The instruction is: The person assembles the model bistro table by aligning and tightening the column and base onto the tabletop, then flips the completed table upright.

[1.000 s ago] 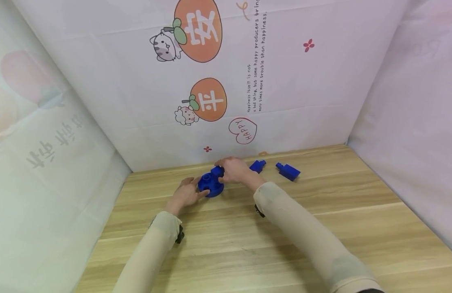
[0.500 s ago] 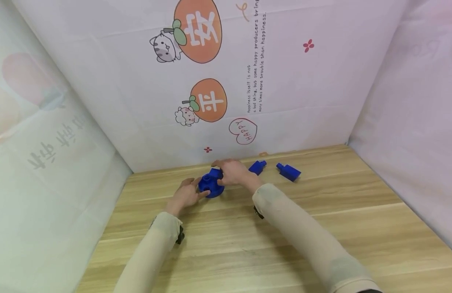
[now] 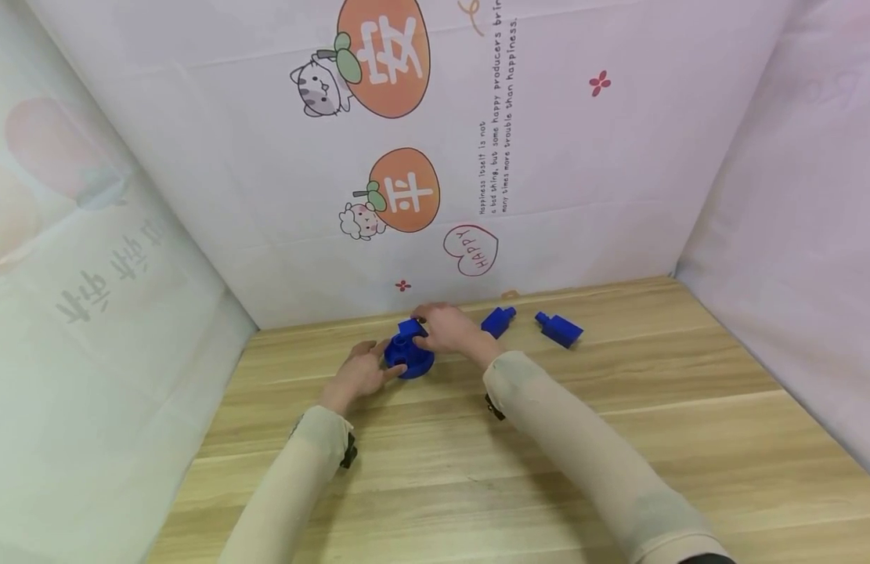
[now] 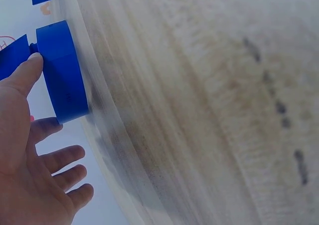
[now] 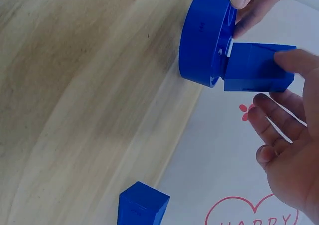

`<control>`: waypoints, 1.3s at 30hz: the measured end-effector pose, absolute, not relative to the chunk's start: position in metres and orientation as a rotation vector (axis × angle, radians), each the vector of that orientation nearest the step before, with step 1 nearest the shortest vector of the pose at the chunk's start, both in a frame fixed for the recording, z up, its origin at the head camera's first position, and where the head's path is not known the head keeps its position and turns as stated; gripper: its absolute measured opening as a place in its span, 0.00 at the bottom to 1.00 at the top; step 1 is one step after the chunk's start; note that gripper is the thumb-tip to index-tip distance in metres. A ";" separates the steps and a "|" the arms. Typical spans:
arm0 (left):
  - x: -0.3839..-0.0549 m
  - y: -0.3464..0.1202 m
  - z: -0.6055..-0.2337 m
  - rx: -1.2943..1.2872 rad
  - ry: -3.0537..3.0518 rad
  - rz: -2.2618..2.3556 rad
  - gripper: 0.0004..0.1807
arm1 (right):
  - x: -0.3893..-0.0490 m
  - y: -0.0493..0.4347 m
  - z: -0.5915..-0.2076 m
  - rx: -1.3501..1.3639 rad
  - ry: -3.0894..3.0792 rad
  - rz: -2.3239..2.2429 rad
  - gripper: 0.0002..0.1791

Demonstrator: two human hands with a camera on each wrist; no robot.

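Note:
A round blue base (image 3: 416, 366) with holes in its top lies flat on the table near the back wall. My left hand (image 3: 359, 374) holds it at the rim, thumb on the top and index finger at the side; its other fingers spread apart in the left wrist view. With thumb and fingers, my right hand (image 3: 449, 329) pinches the far end of a blue rectangular block (image 5: 251, 68). That block stands upright over the base (image 5: 202, 43), its narrow neck right at one of the holes. Inside the hole, the neck's tip is hidden.
To the right lie two loose blue blocks with narrow knobbed ends, one (image 3: 496, 322) close behind the right wrist and another (image 3: 560, 331) farther right. White printed sheets form a back wall (image 3: 547, 157) and side walls around the wooden table (image 3: 477, 486).
In the right hand the blue block has turned a little on the base, and the right fingers have shifted slightly around it. My left hand keeps its hold on the base.

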State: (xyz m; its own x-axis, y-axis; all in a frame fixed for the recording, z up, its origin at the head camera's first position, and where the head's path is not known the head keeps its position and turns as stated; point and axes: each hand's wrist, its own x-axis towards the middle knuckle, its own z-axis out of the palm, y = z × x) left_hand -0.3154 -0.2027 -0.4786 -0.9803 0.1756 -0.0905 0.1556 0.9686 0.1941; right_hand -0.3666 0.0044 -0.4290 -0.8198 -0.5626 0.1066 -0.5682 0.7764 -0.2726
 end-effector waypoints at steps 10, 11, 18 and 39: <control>-0.316 -0.204 -0.478 0.248 3.000 0.280 0.45 | -0.369 0.005 -0.434 0.831 -2.967 0.562 0.36; -0.315 -0.204 -0.478 0.248 3.000 0.273 0.45 | -0.370 0.006 -0.434 0.856 -2.966 0.553 0.37; -0.316 -0.204 -0.477 0.239 3.007 0.284 0.44 | -0.370 0.007 -0.430 0.852 -2.961 0.591 0.35; -0.316 -0.204 -0.481 0.229 2.986 0.277 0.44 | -0.368 0.014 -0.433 0.797 -2.938 0.577 0.33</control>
State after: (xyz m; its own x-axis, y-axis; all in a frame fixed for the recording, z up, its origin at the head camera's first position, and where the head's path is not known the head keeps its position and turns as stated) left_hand -0.3158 -0.2037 -0.4806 -0.9795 0.1629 -0.1189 0.1382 0.9716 0.1920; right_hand -0.3683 0.0142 -0.4329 -0.8667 -0.4798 0.1364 -0.4957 0.7983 -0.3421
